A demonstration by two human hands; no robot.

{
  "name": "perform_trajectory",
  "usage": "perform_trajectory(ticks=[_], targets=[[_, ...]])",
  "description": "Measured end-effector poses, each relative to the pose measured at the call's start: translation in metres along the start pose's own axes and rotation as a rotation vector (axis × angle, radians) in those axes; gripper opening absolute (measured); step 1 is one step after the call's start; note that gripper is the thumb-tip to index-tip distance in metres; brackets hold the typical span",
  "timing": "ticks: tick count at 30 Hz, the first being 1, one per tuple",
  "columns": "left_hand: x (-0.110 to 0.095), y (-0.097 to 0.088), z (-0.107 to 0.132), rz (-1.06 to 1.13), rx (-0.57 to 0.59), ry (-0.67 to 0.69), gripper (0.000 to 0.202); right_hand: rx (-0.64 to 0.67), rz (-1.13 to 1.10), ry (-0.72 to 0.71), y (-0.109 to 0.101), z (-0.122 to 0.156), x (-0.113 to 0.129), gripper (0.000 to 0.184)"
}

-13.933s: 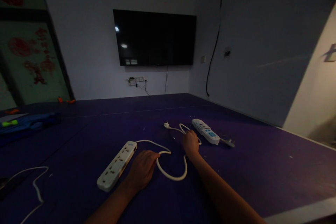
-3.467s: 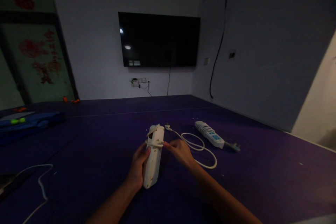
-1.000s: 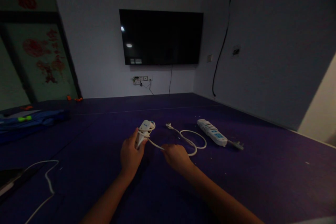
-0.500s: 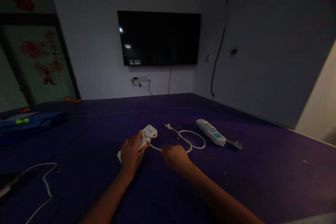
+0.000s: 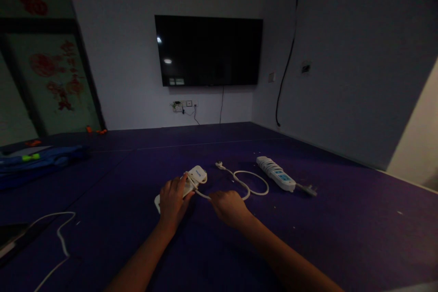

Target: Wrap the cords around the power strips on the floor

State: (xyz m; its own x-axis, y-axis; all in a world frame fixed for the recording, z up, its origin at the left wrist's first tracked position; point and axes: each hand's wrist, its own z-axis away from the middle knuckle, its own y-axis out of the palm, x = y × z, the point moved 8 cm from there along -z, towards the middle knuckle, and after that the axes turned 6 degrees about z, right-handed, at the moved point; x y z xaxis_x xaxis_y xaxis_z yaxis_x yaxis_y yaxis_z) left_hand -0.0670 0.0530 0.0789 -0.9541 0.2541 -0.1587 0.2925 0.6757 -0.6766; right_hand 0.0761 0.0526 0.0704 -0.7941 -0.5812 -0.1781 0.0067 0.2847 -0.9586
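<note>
A white power strip [image 5: 197,174] lies at a slant on the purple surface, with part of its cord looped around it. My left hand [image 5: 173,198] is closed over its middle, thumb on the near side, hiding much of the strip. My right hand [image 5: 228,207] grips the white cord [image 5: 204,196] a little to the right of the strip, knuckles up. Beyond that fist the cord runs in a loose loop [image 5: 259,193] on the surface and ends in a plug [image 5: 219,164].
A second power strip [image 5: 276,174], wound with its own cord, lies to the right with its plug [image 5: 310,190] beside it. Blue cloth [image 5: 58,157] lies far left, and a thin white cable [image 5: 61,237] runs near left. A television [image 5: 209,50] hangs on the back wall.
Both hands keep their hold on the strip and the cord, almost without moving. The whole view has shifted very slightly.
</note>
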Motion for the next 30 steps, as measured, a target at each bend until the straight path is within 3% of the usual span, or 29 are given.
perform_trajectory(ticks=[16, 19, 25, 30], targets=[[0.0, 0.005, 0.002, 0.011, 0.035, 0.051, 0.055, -0.076, 0.035, -0.076, 0.003, 0.0, 0.004, 0.025], [-0.003, 0.003, 0.002, -0.009, 0.038, 0.077, 0.057, -0.18, 0.043, -0.071, -0.005, 0.002, 0.001, 0.024], [-0.016, 0.0, 0.004, 0.006, 0.065, 0.167, 0.051, -0.576, 0.036, -0.029, -0.033, 0.021, -0.011, 0.031], [-0.028, 0.002, 0.007, 0.052, 0.186, 0.211, 0.057, -0.67, -0.028, -0.023, -0.042, 0.028, -0.017, 0.029]])
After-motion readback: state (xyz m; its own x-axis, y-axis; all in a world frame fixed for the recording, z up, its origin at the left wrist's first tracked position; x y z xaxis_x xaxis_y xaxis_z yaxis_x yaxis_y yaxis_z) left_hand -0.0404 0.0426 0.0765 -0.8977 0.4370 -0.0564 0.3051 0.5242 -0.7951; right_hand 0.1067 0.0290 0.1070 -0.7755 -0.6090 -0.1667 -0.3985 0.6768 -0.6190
